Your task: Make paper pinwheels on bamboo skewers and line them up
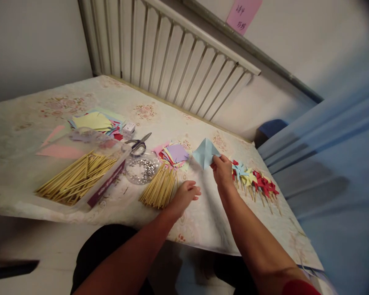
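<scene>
A light blue paper square (pixel 204 152) with fold creases is pinched at its lower right edge by my right hand (pixel 222 170), above the table. My left hand (pixel 187 196) hovers lower and to the left, its fingers loosely bent and apart, with nothing seen in them. Just left of it lies a bundle of thin wooden sticks (pixel 160 188). Behind the sticks is a stack of cut coloured paper squares (pixel 175 155), purple on top. To the right of my right hand, finished paper pinwheels (pixel 258 181) in red, yellow and blue lie in a row on their sticks.
A clear plastic box (pixel 127 153) of sticks stands at left. Beside it are a round tub of metal pins (pixel 141 169), scissors (pixel 139 144), a small white box (pixel 128 128) and more cut paper (pixel 94 121). A radiator (pixel 172 57) is behind the table; a blue curtain (pixel 332 164) hangs at right.
</scene>
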Demonstrator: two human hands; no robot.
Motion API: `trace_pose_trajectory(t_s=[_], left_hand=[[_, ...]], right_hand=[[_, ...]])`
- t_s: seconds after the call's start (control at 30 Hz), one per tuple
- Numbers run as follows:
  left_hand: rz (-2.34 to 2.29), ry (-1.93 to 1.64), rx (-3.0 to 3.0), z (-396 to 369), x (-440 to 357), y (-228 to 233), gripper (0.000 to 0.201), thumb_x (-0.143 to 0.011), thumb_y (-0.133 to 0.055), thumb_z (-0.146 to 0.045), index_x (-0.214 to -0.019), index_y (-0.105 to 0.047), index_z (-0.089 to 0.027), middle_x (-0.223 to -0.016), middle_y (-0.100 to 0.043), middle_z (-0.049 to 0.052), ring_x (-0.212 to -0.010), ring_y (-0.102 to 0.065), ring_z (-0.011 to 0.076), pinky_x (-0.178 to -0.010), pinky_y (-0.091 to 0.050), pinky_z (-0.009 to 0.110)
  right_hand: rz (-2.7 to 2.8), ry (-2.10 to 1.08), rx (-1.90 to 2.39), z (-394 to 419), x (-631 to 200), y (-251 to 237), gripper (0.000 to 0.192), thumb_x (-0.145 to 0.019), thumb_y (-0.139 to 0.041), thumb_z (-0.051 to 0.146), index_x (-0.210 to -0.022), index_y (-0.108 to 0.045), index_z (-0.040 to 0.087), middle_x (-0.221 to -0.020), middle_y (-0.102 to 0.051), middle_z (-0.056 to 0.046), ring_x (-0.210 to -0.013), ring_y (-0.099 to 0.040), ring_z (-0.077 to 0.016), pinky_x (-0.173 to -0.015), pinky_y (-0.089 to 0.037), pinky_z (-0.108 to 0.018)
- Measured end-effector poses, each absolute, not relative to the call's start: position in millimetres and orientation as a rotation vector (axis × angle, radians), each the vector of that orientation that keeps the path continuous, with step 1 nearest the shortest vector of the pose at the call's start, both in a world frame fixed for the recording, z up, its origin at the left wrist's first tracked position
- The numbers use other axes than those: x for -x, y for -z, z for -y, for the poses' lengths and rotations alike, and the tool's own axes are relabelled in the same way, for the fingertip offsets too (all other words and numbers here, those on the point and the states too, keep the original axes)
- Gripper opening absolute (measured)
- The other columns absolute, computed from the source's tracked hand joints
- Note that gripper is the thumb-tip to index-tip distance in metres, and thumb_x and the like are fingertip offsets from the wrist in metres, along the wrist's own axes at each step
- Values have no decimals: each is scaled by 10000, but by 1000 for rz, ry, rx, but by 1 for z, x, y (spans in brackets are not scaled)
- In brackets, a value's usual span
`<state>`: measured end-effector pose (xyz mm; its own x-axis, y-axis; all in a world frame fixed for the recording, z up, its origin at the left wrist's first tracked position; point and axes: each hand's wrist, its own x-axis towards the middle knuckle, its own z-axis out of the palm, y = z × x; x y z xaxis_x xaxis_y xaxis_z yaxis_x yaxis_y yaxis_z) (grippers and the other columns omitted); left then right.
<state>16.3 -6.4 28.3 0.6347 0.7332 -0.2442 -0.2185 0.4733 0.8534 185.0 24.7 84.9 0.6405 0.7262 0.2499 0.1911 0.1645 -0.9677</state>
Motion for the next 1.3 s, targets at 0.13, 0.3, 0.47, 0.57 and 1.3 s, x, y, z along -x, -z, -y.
trace_pose_trajectory(t_s=[0.13,0.3,0.47,0.57,1.3], left_hand=[[-500,-722,-667,1,-12,-34,484,-707,-715,-339,-1112,-547,-133,-1147,-607,148,-993,-611,201,-852,-448,327],[-340,-788,-638,-2,-11,-40,405,-728,-695,-308,-1092,-609,-153,-1123,-640,98,-958,-603,164,-778,-441,259],[-376,-877,-574,-2,-16,-40,466,-670,-725,-280,-1097,-605,-138,-1050,-675,99,-914,-619,200,-774,-483,309],[-401,-901,-558,-3,-18,-36,503,-632,-744,-256,-1102,-604,-145,-1028,-690,95,-929,-628,223,-798,-496,339],[-522,-912,-732,-2,-18,-29,458,-617,-747,-253,-1044,-621,-142,-854,-698,30,-749,-633,156,-715,-501,283]], right_hand=[[709,-661,1204,9,-165,-91,152,-650,-672,272,-747,-590,189,-675,-592,49,-583,-544,-93,-566,-469,-223],[620,-753,1185,39,-149,-85,151,-648,-704,257,-754,-615,197,-715,-637,37,-602,-570,-101,-590,-497,-237],[598,-808,1201,56,-142,-71,152,-659,-722,269,-763,-644,190,-733,-665,26,-630,-586,-111,-614,-506,-248],[591,-843,1185,62,-137,-65,155,-669,-734,272,-774,-659,186,-777,-687,13,-681,-604,-124,-649,-513,-262],[430,-876,1013,58,-99,-52,516,-645,-756,172,-1135,-594,181,-963,-720,-21,-878,-674,-193,-860,-535,-343]])
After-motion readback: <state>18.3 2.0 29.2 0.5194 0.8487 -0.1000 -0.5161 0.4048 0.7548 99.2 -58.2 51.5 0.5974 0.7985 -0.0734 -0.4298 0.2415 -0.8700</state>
